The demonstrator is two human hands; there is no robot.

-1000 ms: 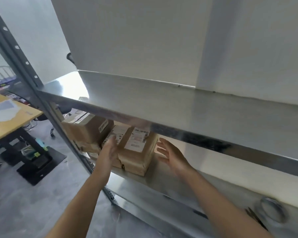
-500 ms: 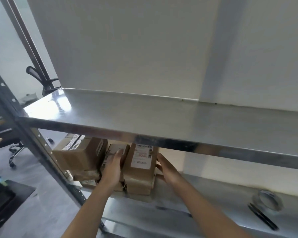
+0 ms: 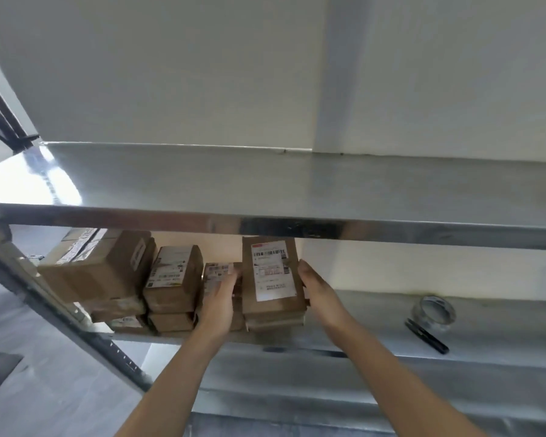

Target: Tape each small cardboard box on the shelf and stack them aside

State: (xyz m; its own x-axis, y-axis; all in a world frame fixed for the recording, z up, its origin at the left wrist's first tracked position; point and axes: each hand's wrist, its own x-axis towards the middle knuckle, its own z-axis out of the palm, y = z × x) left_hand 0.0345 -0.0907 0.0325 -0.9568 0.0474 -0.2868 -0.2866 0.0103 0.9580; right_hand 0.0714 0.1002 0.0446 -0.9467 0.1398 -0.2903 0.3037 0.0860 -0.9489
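Fingers (image 3: 230,275) of my left hand (image 3: 218,298) lie fairly straight and together along the left face of the labelled box (image 3: 271,272); the right hand's (image 3: 317,287) fingers curl round its right edge, tips hidden behind the cardboard, so I can't tell how far they wrap. Box is squeezed between both palms, w/ its white label facing me. It sits on top of a short pile on the lower shelf (image 3: 375,320), right end of the box row, its top edge just under the lip of the upper shelf (image 3: 265,223).

What could go wrong, as I judge it: lifting straight up would knock the box into that lip, so it needs to come out toward me first. The hold looks like side pressure only, nothing under it, so a slack squeeze may let it slip. The box beneath (image 3: 275,321) may drag along and tip off the shelf front. My left hand is wedged against the neighbour box (image 3: 219,272) left of the labelled one; pulling back could nudge that stack.

Further out: two more stacks to the left, incl. a bigger carton (image 3: 98,269). Tape roll (image 3: 434,312) and a dark pen-like tool (image 3: 426,337) lie well to the right of the box on the same shelf.

Vs 1 s ago: both hands were apart from the box w/ fingers spread; now they clamp it. My view has swung up and right, and the yellow desk is out of frame.
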